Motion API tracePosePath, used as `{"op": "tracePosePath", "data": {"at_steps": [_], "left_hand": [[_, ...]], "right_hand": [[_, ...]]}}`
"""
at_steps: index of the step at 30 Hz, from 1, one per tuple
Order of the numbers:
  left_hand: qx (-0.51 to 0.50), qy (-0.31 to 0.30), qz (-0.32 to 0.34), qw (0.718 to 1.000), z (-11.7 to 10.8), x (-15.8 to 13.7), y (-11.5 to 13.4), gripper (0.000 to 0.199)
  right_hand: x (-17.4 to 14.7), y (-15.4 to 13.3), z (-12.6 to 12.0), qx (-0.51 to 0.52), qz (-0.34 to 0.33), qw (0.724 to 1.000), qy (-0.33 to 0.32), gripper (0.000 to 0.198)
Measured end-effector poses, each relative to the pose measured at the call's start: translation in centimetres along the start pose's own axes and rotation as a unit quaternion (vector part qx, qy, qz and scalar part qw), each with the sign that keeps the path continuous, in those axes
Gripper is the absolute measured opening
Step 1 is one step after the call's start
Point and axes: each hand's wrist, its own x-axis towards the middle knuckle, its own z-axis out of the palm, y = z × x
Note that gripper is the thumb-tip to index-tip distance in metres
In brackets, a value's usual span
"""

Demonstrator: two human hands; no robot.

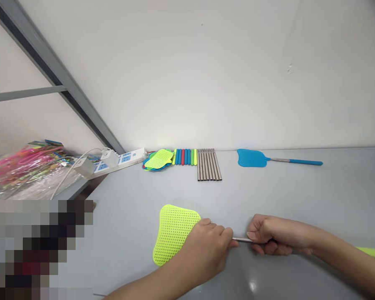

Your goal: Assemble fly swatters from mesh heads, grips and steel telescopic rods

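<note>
A yellow-green fly swatter head, full of small holes, lies to the left of my hands over the grey table. My left hand is wrapped round the swatter where the head meets the metal rod, hiding that joint. A short stretch of the silver rod shows between my two hands. My right hand is closed in a fist round the rod, its other end hidden. Past my right forearm, at the right edge, a yellow-green handle is partly visible; whether it joins the rod cannot be seen.
Along the wall lie a pile of swatter heads, several coloured handles, a row of metal rods and a complete blue fly swatter. A power strip with plugs and plastic-wrapped goods are at the left.
</note>
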Motion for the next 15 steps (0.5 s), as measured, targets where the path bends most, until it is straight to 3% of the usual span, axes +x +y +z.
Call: {"op": "tracePosePath", "data": {"at_steps": [6,15], "left_hand": [[-0.023,-0.004,0.000,1.000,-0.7,0.2,-0.4,0.026],[-0.043,-0.014,-0.009,0.999,-1.2,0.3,-0.9,0.028]], "right_hand": [[0.0,0.0,-0.5,0.002,-0.006,0.999,-0.035,0.021],[-0.2,-0.2,-0.7,-0.031,-0.066,0.997,-0.035,0.031]]}}
